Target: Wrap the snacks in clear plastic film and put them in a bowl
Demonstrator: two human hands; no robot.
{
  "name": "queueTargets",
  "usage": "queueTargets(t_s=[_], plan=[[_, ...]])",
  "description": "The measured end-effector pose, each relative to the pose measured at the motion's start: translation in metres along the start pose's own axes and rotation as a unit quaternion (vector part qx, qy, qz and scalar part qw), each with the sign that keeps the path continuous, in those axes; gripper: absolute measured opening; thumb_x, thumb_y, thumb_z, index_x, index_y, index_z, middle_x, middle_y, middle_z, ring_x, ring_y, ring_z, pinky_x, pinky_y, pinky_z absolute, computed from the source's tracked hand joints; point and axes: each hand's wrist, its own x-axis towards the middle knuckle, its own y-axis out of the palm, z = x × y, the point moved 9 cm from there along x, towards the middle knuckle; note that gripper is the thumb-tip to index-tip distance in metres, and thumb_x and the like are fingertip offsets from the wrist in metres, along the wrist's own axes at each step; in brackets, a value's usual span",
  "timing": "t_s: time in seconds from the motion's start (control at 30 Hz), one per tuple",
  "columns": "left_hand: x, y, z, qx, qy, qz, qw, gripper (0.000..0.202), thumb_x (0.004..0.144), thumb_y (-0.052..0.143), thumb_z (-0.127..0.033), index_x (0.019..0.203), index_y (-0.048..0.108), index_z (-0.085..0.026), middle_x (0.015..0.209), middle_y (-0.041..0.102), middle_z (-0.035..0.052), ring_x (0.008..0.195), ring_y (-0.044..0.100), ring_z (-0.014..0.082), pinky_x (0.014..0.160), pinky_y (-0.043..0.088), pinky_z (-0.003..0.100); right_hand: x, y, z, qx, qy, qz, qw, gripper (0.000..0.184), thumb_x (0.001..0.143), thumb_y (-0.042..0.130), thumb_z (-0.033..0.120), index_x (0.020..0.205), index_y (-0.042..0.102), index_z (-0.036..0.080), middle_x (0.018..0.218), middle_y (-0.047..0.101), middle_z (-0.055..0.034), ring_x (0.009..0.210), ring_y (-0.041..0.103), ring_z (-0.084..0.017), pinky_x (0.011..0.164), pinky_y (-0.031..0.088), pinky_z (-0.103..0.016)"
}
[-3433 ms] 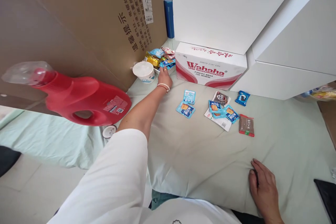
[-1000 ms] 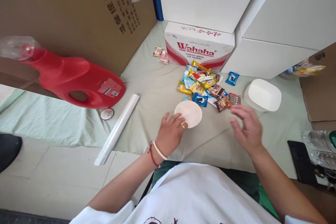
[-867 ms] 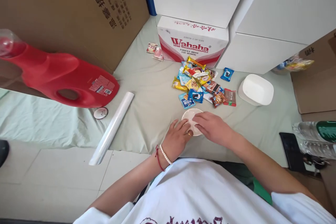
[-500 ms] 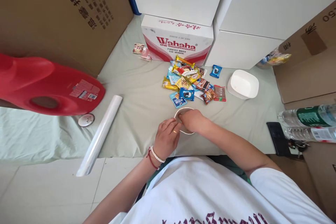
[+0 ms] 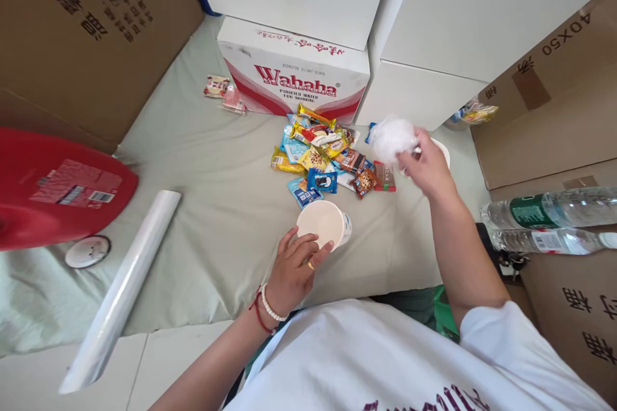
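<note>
My left hand (image 5: 299, 263) has its thumb and fingers at the near rim of a white paper cup (image 5: 322, 226), which tilts to the right with its mouth toward me. The cup looks bare inside, and a blue print shows on its side. My right hand (image 5: 427, 160) pinches a puffy, translucent white wad (image 5: 393, 139), smeared by motion, above the cloth. Just left of that hand lies a pile of wrapped snacks (image 5: 321, 148). Behind the right hand is a white plastic tub (image 5: 444, 151), mostly hidden.
A Wahaba-style water carton lettered "Wahaha" (image 5: 294, 77) backs the snacks. At left are a red jug (image 5: 72, 186), a round lid (image 5: 88, 251) and a clear film roll (image 5: 123, 289). Water bottles (image 5: 554, 209) lie at right by a dark phone (image 5: 486, 237).
My right hand has come out of the cup and moved right and up with the white wad. The cup now tips right under my left hand. The view has shifted.
</note>
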Motion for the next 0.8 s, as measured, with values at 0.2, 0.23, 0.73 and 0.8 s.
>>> queueTargets(t_s=[0.2, 0.23, 0.73, 0.8], plan=[[0.006, -0.004, -0.010, 0.005, 0.003, -0.011, 1.000, 0.053, 0.089, 0.055, 0.000, 0.126, 0.067, -0.035, 0.092, 0.072, -0.0011, 0.119, 0.067, 0.0197, 0.121, 0.037, 0.052, 0.134, 0.032, -0.079, -0.302, 0.126, 0.092, 0.940, 0.064, 0.086, 0.064, 0.019, 0.148, 0.051, 0.013, 0.138, 0.059, -0.0244, 0.120, 0.060, -0.037, 0.098, 0.051, -0.049], [0.005, -0.006, -0.012, 0.005, 0.001, -0.012, 1.000, 0.050, 0.089, 0.055, 0.000, 0.124, 0.068, -0.035, 0.092, 0.072, -0.0010, 0.119, 0.067, 0.0201, 0.121, 0.036, 0.053, 0.144, 0.045, -0.084, -0.314, 0.123, 0.121, 0.934, 0.066, 0.084, 0.066, 0.017, 0.149, 0.050, 0.012, 0.138, 0.059, -0.0250, 0.120, 0.060, -0.036, 0.098, 0.051, -0.049], [0.035, 0.017, -0.020, -0.177, 0.022, 0.058, 0.982, 0.047, 0.091, 0.049, 0.000, 0.124, 0.068, -0.027, 0.092, 0.068, 0.0058, 0.108, 0.067, 0.0212, 0.092, 0.061, 0.041, -0.112, 0.021, 0.040, 0.013, -0.326, 0.208, 0.922, 0.041, 0.103, 0.057, 0.045, 0.140, 0.063, 0.028, 0.152, 0.056, -0.0125, 0.135, 0.057, -0.028, 0.111, 0.051, -0.045], [0.048, 0.028, -0.033, -0.215, 0.045, 0.060, 0.974, 0.051, 0.092, 0.049, 0.001, 0.130, 0.066, -0.028, 0.095, 0.069, 0.0064, 0.111, 0.067, 0.0210, 0.093, 0.062, 0.040, -0.157, 0.025, 0.036, 0.024, -0.330, 0.197, 0.923, 0.034, 0.104, 0.057, 0.036, 0.135, 0.067, 0.026, 0.143, 0.063, -0.0139, 0.124, 0.064, -0.024, 0.103, 0.056, -0.041]])
